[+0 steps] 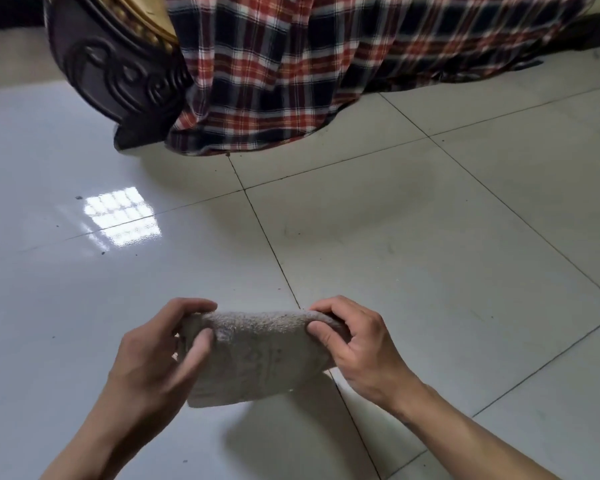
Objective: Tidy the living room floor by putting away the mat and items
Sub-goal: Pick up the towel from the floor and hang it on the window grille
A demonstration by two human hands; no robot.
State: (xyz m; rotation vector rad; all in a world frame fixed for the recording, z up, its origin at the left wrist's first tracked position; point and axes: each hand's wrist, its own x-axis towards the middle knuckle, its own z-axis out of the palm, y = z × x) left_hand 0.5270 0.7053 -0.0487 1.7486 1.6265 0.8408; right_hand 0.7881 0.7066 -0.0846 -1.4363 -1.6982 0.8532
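Nearest the camera, a folded grey terry cloth [260, 358] is held up between two bare hands, clear of the floor, with its folded edge uppermost and its lower edge hanging free. Its left end is gripped by the left hand [160, 355], the thumb pressed on the near face and the fingers curled over the top edge. Its right end is pinched by the right hand [357, 344], the thumb laid on the near face and the fingers bent over the fold. A shadow of the cloth is cast on the glossy pale tiled floor [430, 254] just beneath it. Dark grout lines are seen crossing the tiles, and a bright window reflection [122, 220] is carried further off on the left. Farthest away, a red, navy and white plaid cover [291, 64] is draped down to the floor over a piece of furniture, whose dark carved wooden arm [118, 71] is exposed at its left.
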